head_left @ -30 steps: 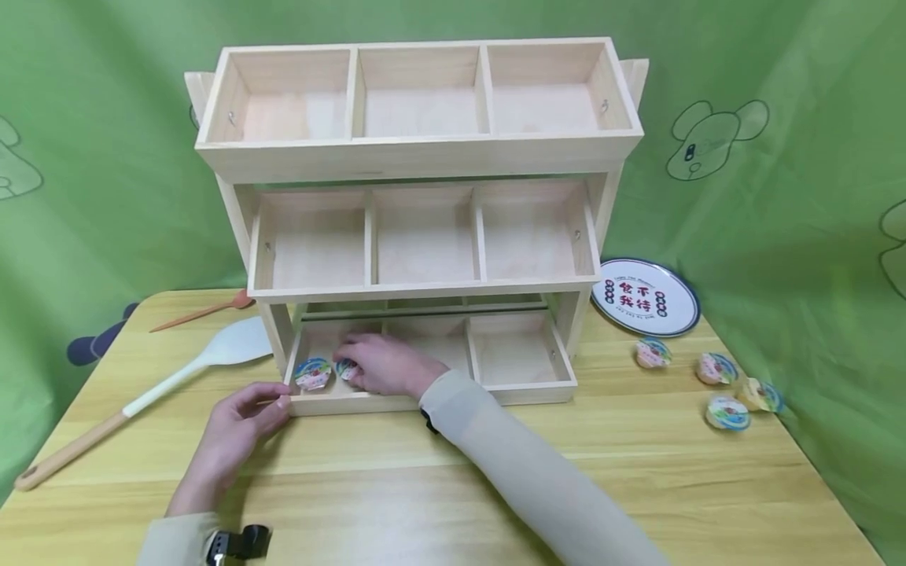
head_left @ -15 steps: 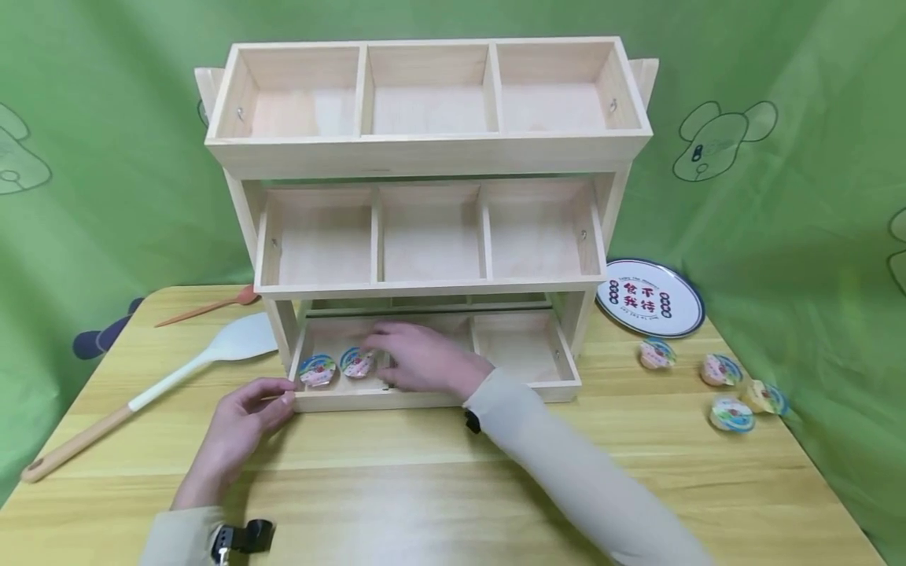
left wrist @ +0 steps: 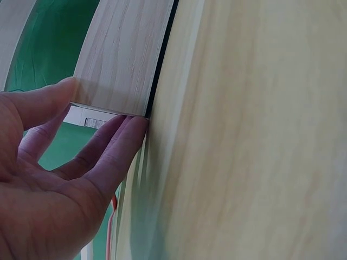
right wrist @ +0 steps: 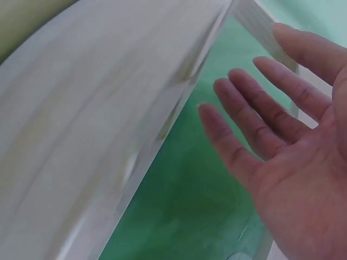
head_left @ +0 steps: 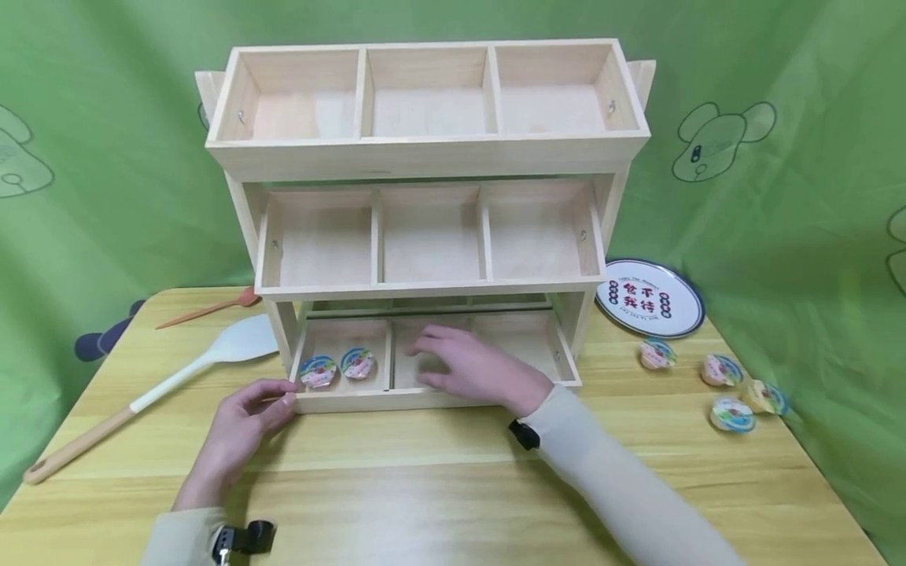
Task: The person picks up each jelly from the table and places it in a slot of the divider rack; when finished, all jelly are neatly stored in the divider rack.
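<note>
A three-tier wooden rack (head_left: 428, 157) with divided trays stands on the table. At the left corner of its bottom tray, my left hand (head_left: 237, 428) holds the tray's end between thumb and fingers; the left wrist view shows the fingertips (left wrist: 135, 123) against that end. Two small lidded jelly cups, one (head_left: 318, 371) at left and another (head_left: 357, 363) beside it, lie in the bottom tray's left compartment. My right hand (head_left: 474, 365) hovers over the bottom tray's middle compartment, fingers spread and holding nothing. From the right wrist view, its palm (right wrist: 303, 179) is bare.
Several more jelly cups (head_left: 732, 414) lie at the table's right side, near a white plate (head_left: 650, 299) with a blue rim. Left of the rack are a white spatula (head_left: 177, 377) with a wooden handle and a small orange-red spoon (head_left: 212, 308). A green curtain (head_left: 771, 228) hangs behind.
My right hand has let go of the second jelly cup in the left compartment and moved right, over the middle one. The left hand stays at the tray corner.
</note>
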`<action>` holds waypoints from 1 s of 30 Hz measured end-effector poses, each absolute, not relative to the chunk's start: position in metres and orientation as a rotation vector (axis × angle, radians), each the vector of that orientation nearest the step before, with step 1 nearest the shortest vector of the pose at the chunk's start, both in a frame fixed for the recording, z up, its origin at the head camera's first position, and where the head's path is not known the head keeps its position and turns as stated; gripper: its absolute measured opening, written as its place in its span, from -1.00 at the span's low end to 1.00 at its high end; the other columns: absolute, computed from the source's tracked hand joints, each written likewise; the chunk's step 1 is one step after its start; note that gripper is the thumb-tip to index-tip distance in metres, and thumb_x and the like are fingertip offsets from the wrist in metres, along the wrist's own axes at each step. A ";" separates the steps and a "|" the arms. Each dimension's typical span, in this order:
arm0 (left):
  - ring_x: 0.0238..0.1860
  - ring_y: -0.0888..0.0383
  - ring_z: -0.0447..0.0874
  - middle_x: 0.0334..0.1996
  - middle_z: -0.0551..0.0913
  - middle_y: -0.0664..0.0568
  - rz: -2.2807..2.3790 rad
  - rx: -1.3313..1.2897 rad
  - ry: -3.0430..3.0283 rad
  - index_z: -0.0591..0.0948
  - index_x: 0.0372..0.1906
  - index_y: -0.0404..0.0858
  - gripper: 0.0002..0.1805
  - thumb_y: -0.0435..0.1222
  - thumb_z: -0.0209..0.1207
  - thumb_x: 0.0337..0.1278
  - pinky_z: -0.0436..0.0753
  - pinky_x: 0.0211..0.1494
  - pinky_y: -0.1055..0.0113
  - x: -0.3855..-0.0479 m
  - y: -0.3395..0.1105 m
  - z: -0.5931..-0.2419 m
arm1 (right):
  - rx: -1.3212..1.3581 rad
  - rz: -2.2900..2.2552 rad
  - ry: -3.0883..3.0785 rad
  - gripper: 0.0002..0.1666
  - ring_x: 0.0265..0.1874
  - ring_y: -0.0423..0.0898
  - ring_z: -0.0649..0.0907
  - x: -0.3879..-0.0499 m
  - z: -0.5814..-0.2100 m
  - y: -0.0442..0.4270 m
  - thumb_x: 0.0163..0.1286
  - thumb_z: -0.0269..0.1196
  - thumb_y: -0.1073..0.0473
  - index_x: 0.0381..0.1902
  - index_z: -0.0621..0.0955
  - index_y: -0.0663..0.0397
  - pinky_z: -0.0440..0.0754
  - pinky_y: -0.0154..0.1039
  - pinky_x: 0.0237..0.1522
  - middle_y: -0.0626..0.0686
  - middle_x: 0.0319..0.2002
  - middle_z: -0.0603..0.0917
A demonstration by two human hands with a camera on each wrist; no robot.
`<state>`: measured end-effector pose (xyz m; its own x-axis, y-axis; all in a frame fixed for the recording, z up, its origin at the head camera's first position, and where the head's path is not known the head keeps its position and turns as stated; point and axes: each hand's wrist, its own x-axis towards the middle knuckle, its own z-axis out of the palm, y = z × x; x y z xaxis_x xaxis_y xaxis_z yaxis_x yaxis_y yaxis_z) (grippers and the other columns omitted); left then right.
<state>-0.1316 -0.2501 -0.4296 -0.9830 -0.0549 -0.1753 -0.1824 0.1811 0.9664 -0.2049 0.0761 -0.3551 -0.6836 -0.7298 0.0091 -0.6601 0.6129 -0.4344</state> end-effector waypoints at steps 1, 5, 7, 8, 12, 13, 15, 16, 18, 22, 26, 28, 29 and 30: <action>-0.05 0.19 0.62 0.16 0.48 -0.31 1.932 -0.238 2.337 0.50 0.16 -0.47 -0.60 -0.35 0.21 0.30 0.61 0.10 0.41 -0.132 -0.250 -0.429 | -1.150 -0.621 2.673 -0.48 0.15 -0.03 0.53 -0.205 -0.355 0.079 0.37 0.31 0.11 0.24 0.53 0.12 0.46 -0.13 0.28 0.03 0.18 0.54; -0.04 0.19 0.62 0.17 0.47 -0.31 1.939 -0.234 2.332 0.49 0.17 -0.48 -0.59 -0.36 0.20 0.31 0.61 0.11 0.39 -0.131 -0.251 -0.428 | -1.139 -0.635 2.706 -0.50 0.12 -0.02 0.55 -0.205 -0.356 0.093 0.35 0.32 0.12 0.21 0.55 0.12 0.50 -0.12 0.25 0.02 0.14 0.56; -0.04 0.19 0.62 0.17 0.46 -0.32 1.945 -0.230 2.328 0.48 0.17 -0.49 -0.59 -0.37 0.20 0.31 0.61 0.12 0.38 -0.132 -0.251 -0.428 | -1.153 -0.647 2.708 -0.53 0.08 -0.01 0.57 -0.204 -0.357 0.100 0.34 0.33 0.14 0.18 0.57 0.13 0.54 -0.13 0.20 0.02 0.10 0.58; -0.04 0.19 0.62 0.17 0.46 -0.32 1.948 -0.227 2.328 0.48 0.17 -0.50 -0.59 -0.37 0.20 0.31 0.61 0.12 0.38 -0.132 -0.251 -0.428 | -1.165 -0.648 2.709 -0.54 0.05 -0.01 0.58 -0.204 -0.358 0.104 0.34 0.33 0.14 0.17 0.58 0.14 0.56 -0.14 0.18 0.02 0.08 0.58; -0.05 0.19 0.61 0.16 0.47 -0.31 1.942 -0.222 2.339 0.49 0.16 -0.49 -0.59 -0.36 0.20 0.30 0.61 0.10 0.40 -0.132 -0.251 -0.430 | -1.188 -0.658 2.716 -0.57 -0.01 0.00 0.61 -0.203 -0.361 0.113 0.33 0.34 0.17 0.13 0.60 0.13 0.61 -0.15 0.11 0.01 0.04 0.59; -0.04 0.18 0.61 0.16 0.48 -0.31 1.937 -0.220 2.343 0.49 0.16 -0.49 -0.59 -0.36 0.21 0.30 0.61 0.10 0.40 -0.131 -0.250 -0.430 | -1.180 -0.654 2.723 -0.57 -0.01 0.00 0.61 -0.203 -0.361 0.115 0.33 0.35 0.17 0.13 0.60 0.12 0.61 -0.16 0.10 0.00 0.04 0.59; -0.03 0.17 0.61 0.16 0.49 -0.30 1.918 -0.219 2.355 0.50 0.16 -0.47 -0.59 -0.34 0.21 0.30 0.61 0.09 0.42 -0.131 -0.250 -0.430 | -1.158 -0.650 2.734 -0.58 0.01 0.00 0.61 -0.201 -0.362 0.119 0.33 0.34 0.16 0.13 0.60 0.09 0.61 -0.15 0.10 -0.01 0.05 0.59; -0.03 0.16 0.61 0.16 0.49 -0.29 1.910 -0.220 2.360 0.50 0.16 -0.46 -0.59 -0.32 0.22 0.30 0.61 0.09 0.43 -0.130 -0.250 -0.430 | -1.143 -0.648 2.734 -0.58 0.01 0.00 0.61 -0.200 -0.363 0.121 0.33 0.34 0.16 0.14 0.60 0.08 0.61 -0.15 0.10 -0.02 0.05 0.58; -0.02 0.14 0.60 0.17 0.50 -0.28 1.893 -0.226 2.369 0.51 0.16 -0.43 -0.58 -0.29 0.23 0.30 0.61 0.08 0.44 -0.130 -0.250 -0.430 | -1.120 -0.652 2.733 -0.57 0.04 0.02 0.60 -0.198 -0.364 0.126 0.34 0.34 0.16 0.14 0.59 0.08 0.61 -0.12 0.12 -0.01 0.07 0.58; 0.01 0.12 0.59 0.16 0.51 -0.25 1.863 -0.225 2.394 0.52 0.17 -0.40 -0.57 -0.26 0.23 0.30 0.60 0.07 0.47 -0.130 -0.250 -0.430 | -1.073 -0.675 2.751 -0.56 0.06 0.00 0.59 -0.194 -0.366 0.136 0.33 0.35 0.16 0.15 0.59 0.07 0.60 -0.07 0.14 -0.01 0.10 0.57; 0.00 0.12 0.60 0.15 0.52 -0.26 1.865 -0.221 2.403 0.52 0.16 -0.42 -0.57 -0.27 0.24 0.30 0.60 0.06 0.46 -0.131 -0.251 -0.431 | -1.047 -0.668 2.791 -0.53 0.08 0.01 0.57 -0.192 -0.369 0.147 0.31 0.36 0.16 0.16 0.59 0.09 0.58 -0.02 0.16 0.02 0.11 0.57; -0.02 0.13 0.60 0.15 0.52 -0.27 1.871 -0.224 2.404 0.52 0.16 -0.43 -0.58 -0.29 0.24 0.29 0.61 0.06 0.46 -0.132 -0.251 -0.431 | -1.048 -0.665 2.802 -0.53 0.09 0.03 0.57 -0.192 -0.371 0.152 0.31 0.36 0.16 0.17 0.58 0.11 0.56 0.00 0.18 0.04 0.12 0.57; -0.02 0.14 0.61 0.14 0.52 -0.27 1.871 -0.225 2.405 0.52 0.15 -0.43 -0.58 -0.29 0.24 0.29 0.61 0.06 0.46 -0.132 -0.251 -0.431 | -1.048 -0.664 2.805 -0.52 0.10 0.04 0.56 -0.192 -0.372 0.154 0.31 0.35 0.16 0.17 0.58 0.12 0.55 0.01 0.19 0.05 0.12 0.57; -0.03 0.14 0.61 0.14 0.52 -0.27 1.874 -0.226 2.404 0.52 0.15 -0.44 -0.58 -0.30 0.24 0.29 0.61 0.06 0.46 -0.132 -0.251 -0.432 | -1.049 -0.664 2.811 -0.53 0.10 0.04 0.56 -0.192 -0.372 0.157 0.31 0.35 0.16 0.17 0.58 0.13 0.55 0.01 0.20 0.05 0.12 0.58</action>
